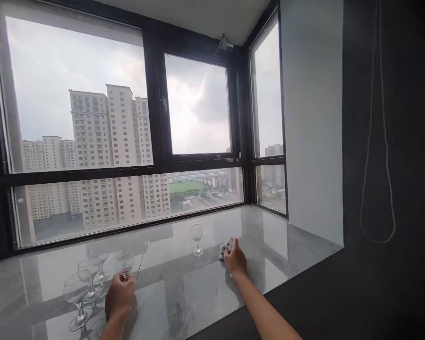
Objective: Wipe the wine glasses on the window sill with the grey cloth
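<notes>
At the left of the sill, my left hand (119, 296) is closed at the lower part of a clear wine glass (124, 259). The fingers hide that glass's stem and foot. Just left of this hand, three more stemmed glasses stand upright in a slanting row: a front glass (76, 293), a middle glass (88, 278) and a back glass (100, 260). My right hand (235, 259) grips a bunched grey cloth (223, 250) on the right part of the sill. A single wine glass (197, 236) stands upright between the hands, farther back and apart from both.
The glossy grey tiled sill (173, 288) mirrors the windows and ends at a front edge. Dark window frames (157, 141) rise behind it. At the right stands a white wall (313, 123), with a looped cord (387, 179) hanging on the dark wall beside it.
</notes>
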Tool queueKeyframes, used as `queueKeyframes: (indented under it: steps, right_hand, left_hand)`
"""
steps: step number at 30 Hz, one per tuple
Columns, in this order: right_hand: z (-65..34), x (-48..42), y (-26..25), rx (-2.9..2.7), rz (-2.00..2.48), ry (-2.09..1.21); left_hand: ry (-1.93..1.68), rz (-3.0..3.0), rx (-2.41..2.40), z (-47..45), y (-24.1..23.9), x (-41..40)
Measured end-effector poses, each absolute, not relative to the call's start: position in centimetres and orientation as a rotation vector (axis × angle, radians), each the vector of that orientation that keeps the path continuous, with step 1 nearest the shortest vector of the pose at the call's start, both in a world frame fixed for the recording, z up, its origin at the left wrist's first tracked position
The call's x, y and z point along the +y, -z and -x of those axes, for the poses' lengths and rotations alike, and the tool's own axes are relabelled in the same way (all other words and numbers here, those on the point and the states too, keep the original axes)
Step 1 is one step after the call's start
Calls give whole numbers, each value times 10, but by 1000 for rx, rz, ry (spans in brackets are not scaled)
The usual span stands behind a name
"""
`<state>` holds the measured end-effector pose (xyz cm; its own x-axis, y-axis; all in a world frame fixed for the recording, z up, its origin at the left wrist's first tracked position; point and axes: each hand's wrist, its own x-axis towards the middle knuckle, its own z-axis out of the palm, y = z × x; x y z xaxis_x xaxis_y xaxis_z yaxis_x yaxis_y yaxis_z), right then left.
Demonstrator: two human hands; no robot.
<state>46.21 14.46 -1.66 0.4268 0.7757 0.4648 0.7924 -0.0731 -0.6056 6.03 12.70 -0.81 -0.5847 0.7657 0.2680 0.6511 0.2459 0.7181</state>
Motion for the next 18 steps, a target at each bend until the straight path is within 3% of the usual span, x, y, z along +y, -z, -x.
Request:
queueKeyframes:
  steps: [18]
  right_hand:
    - [-449, 146, 21, -1591, 1852, 210]
  left_hand:
    - [-940, -1560, 2287, -66, -9, 120]
